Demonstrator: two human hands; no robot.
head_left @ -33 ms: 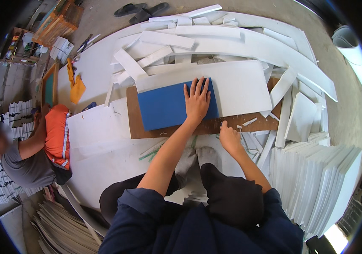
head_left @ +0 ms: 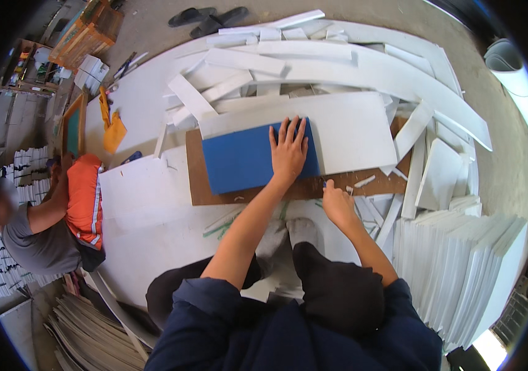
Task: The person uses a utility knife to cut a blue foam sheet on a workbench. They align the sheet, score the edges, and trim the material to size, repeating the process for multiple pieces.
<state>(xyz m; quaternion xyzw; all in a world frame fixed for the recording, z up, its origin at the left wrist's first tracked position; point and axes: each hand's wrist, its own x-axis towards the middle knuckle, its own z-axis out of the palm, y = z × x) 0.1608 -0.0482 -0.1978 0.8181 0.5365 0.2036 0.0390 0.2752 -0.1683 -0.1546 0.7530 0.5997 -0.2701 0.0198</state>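
My left hand (head_left: pixel 288 154) lies flat with fingers spread on a blue rectangular block (head_left: pixel 239 157), near its right end. The block rests on a white foam-like board (head_left: pixel 353 133), which sits over a brown board (head_left: pixel 205 196). Just right of the block's near corner, my right hand (head_left: pixel 338 203) is closed around a small blue tool (head_left: pixel 325 183) at the brown board's near edge. Most of the tool is hidden in my fingers; it may be a cutter. White shavings (head_left: pixel 364 181) lie beside this hand.
White offcut strips (head_left: pixel 248 60) are heaped beyond the boards. To the right, a stack of white sheets (head_left: pixel 455 272) stands close to my right arm. A co-worker (head_left: pixel 44 229) with an orange garment (head_left: pixel 83 195) is at the left. Black slippers (head_left: pixel 217 21) lie at the far side.
The scene sits slightly lower in the picture. Both hands keep nearly the same places, the left one on the blue block.
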